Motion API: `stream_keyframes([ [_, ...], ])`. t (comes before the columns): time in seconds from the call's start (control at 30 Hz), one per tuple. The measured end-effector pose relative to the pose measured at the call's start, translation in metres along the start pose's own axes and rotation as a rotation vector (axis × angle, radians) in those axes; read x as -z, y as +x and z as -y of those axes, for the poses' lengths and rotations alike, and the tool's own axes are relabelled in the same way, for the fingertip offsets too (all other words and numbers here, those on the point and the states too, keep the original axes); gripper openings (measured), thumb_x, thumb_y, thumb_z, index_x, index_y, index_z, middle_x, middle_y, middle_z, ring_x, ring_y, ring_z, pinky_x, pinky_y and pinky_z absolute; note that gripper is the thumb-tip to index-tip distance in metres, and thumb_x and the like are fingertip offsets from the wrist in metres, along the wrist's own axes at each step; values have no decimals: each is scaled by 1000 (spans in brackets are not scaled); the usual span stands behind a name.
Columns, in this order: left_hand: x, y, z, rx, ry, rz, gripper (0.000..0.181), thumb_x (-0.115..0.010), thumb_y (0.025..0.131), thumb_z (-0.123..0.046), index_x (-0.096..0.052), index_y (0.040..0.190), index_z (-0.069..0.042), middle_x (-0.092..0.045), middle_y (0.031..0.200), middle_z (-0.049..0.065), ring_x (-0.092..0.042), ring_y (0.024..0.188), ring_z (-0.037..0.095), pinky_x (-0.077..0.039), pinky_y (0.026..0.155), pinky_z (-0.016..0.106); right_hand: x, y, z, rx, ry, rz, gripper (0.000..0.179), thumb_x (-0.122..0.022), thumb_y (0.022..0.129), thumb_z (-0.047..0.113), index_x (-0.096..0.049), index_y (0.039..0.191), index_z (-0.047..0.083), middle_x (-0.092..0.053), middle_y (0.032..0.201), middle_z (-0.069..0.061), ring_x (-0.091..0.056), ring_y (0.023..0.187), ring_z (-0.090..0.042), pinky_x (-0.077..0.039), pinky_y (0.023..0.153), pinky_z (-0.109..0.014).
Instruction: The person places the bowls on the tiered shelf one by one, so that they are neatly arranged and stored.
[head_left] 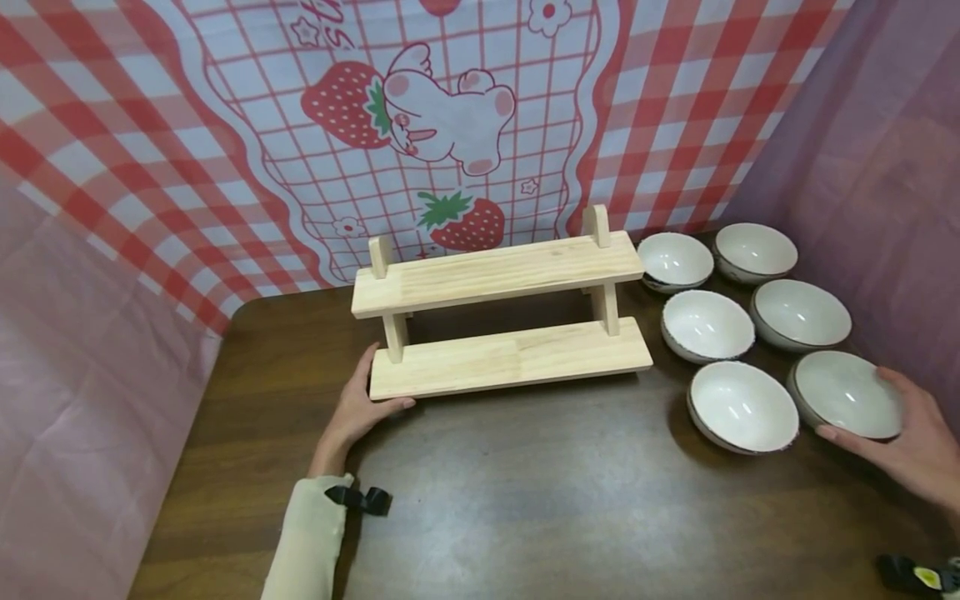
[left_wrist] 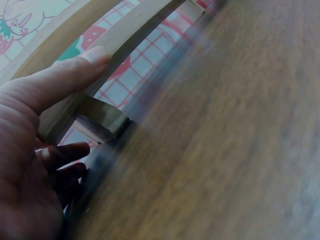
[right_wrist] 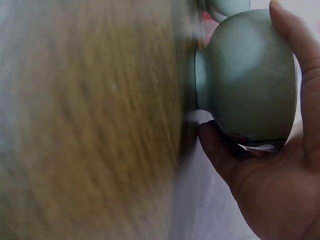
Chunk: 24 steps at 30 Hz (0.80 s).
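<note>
A two-tier wooden shelf rack (head_left: 510, 358) of pale wood stands towards the back of the table. My left hand (head_left: 363, 404) grips the left end of its lower board, thumb along the front edge. In the left wrist view the thumb (left_wrist: 75, 75) lies on the board, while the other fingers are partly hidden behind and below it. At the far right, my right hand (head_left: 918, 433) holds the nearest bowl (head_left: 847, 392) of the right-hand column by its side. The right wrist view shows that bowl's pale grey-green outside (right_wrist: 250, 75) between thumb and fingers, its foot close to the tabletop.
Several white bowls stand in two columns right of the rack, including a front one (head_left: 742, 404) and a back one (head_left: 756, 250). The brown wooden table (head_left: 525, 500) meets a checked strawberry cloth (head_left: 675, 100) behind and pink curtains (head_left: 892, 208) at the sides.
</note>
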<state>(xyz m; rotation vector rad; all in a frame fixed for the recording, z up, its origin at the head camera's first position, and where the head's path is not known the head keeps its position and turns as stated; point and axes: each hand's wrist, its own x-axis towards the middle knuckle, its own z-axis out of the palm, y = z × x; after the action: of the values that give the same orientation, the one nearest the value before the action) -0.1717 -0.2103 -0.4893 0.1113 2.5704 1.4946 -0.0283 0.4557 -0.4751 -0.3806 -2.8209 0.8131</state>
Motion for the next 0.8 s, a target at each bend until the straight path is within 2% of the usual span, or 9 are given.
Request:
stream_keyframes([
  [0.4, 1, -1, 0, -6, 13, -5, 112, -88, 77, -22, -14, 162, -15, -24, 166, 17, -25, 153, 36, -23, 123, 58, -1, 1, 3, -71, -5, -31, 108, -76, 83, 34, -10, 156, -10, -14, 154, -46, -21, 139, -64, -17, 116, -70],
  [0.6, 0, 0, -1, 5, 14, -2, 113, -88, 76, -24, -14, 162, -16, -25, 166, 16, -26, 153, 35, -24, 123, 57, -1, 1, 2, -128, 9, -41, 109, -77, 83, 34, -9, 156, -9, -13, 157, -43, -19, 144, -61, -17, 119, -68],
  [0.8, 0, 0, -1, 10, 13, -6, 113, -88, 76, -24, -14, 162, -17, -25, 166, 16, -25, 153, 35, -24, 123, 57, -3, 0, 1, -128, 39, -65, 108, -79, 81, 30, -11, 157, -7, -16, 158, -41, -21, 145, -59, -12, 125, -56],
])
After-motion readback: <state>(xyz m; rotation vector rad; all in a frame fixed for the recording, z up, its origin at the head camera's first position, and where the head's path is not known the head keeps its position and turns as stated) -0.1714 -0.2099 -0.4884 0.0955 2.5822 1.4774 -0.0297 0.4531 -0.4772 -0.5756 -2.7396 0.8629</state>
